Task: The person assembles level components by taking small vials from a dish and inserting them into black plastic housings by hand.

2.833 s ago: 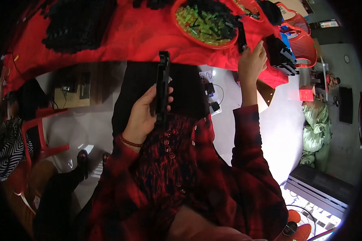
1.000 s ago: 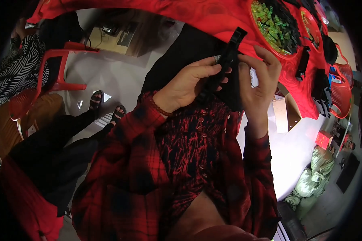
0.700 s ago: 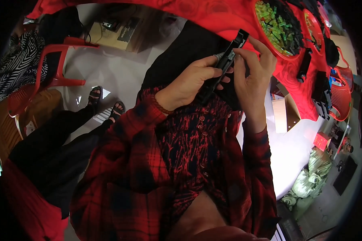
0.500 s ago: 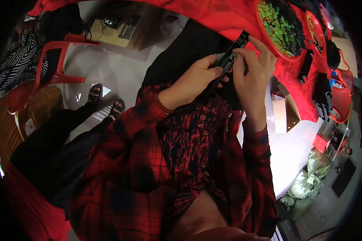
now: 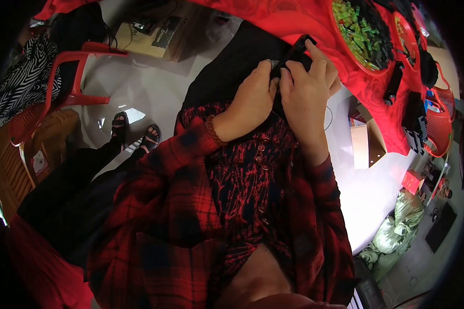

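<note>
My left hand (image 5: 245, 105) and my right hand (image 5: 307, 98) are together over my lap, at the near edge of the red-covered table. Between them is a long black plastic part (image 5: 297, 48), tilted, its far end pointing up and right. The fingers of my left hand close around its lower portion, with the thumb pressed on top; a small greyish thing (image 5: 274, 63) shows by the thumb tip. My right thumb and fingers pinch along the upper side, and the index finger reaches toward the far end. Most of the part is hidden behind the fingers.
A red basket (image 5: 368, 71) of small green and black pieces stands on the red tablecloth (image 5: 294, 19), beside a smaller red basket. Black parts (image 5: 412, 113) lie at the table's right. Another person's sandalled feet (image 5: 120, 123), a red chair (image 5: 76, 72) and cardboard boxes are around.
Both hands have turned and drawn closer together, the right moving left and slightly down. The black part now lies darker and more covered by the fingers.
</note>
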Motion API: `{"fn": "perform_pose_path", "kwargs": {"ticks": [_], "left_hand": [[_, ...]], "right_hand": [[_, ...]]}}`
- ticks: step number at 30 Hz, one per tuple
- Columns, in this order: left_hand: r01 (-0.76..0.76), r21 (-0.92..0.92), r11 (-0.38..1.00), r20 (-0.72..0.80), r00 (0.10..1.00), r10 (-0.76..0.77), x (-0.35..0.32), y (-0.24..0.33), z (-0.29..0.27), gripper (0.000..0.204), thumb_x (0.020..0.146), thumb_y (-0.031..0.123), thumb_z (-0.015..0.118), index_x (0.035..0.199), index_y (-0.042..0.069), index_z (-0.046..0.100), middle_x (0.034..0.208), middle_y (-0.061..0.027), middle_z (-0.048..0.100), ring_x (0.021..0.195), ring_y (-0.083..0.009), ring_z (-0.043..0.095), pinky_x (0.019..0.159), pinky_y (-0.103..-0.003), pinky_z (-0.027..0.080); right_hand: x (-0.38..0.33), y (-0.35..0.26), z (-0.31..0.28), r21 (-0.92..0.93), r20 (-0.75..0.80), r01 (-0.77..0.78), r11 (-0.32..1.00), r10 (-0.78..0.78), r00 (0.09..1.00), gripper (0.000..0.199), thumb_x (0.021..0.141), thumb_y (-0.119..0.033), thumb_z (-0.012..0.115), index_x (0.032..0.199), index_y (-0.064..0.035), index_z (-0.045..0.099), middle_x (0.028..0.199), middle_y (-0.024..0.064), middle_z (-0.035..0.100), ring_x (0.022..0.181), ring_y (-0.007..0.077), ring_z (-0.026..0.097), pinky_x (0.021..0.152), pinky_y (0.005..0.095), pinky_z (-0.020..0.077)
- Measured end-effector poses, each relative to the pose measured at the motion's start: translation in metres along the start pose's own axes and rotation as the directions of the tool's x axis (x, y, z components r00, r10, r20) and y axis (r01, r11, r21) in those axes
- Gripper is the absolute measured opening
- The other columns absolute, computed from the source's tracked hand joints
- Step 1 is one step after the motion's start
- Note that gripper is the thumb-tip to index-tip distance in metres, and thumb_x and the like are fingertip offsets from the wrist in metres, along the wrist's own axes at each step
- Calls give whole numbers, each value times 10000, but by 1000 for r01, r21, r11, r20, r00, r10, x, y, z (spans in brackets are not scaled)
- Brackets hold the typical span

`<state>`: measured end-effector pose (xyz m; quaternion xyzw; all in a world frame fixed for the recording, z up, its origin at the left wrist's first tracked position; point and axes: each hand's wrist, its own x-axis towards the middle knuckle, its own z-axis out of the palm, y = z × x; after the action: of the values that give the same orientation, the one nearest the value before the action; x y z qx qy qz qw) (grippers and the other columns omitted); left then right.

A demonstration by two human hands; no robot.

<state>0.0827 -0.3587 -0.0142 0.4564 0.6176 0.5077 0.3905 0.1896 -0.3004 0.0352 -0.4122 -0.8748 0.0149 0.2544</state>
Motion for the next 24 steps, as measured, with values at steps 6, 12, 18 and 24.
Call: {"fn": "perform_pose_path", "kwargs": {"ticks": [6,12,18,24], "left_hand": [[243,-186,952,152,964,-216,10,-6,-4,178,954,78,553,1102,-21,550,979,-85,624,873,-129,552,760,-282,464],[456,-388,801,278,886,-370,13,-15,2,219,944,119,583,1084,-47,602,966,-50,632,870,-83,537,740,-251,453],[257,-168,952,97,965,-244,12,-14,0,218,932,181,601,953,-36,596,796,-110,653,732,-141,608,631,-315,470],[325,-162,932,84,945,-315,9,-9,-5,187,930,167,639,982,-9,609,805,-43,629,749,-66,537,641,-272,459]], "right_hand": [[-7,6,15,59,48,-86,995,83,995,121,788,-92,662,888,-26,678,1370,189,493,1205,382,447,1004,515,308],[-15,17,25,107,118,-156,982,143,983,121,772,-70,657,884,-27,674,1355,202,487,1208,388,444,1004,511,318],[-15,16,26,210,84,-208,955,194,977,110,787,-64,659,888,-25,675,1350,199,473,1206,375,452,1006,498,319],[-15,7,22,172,71,-188,967,178,981,99,787,-75,688,873,-30,675,1360,191,457,1224,375,430,996,488,322]]}}
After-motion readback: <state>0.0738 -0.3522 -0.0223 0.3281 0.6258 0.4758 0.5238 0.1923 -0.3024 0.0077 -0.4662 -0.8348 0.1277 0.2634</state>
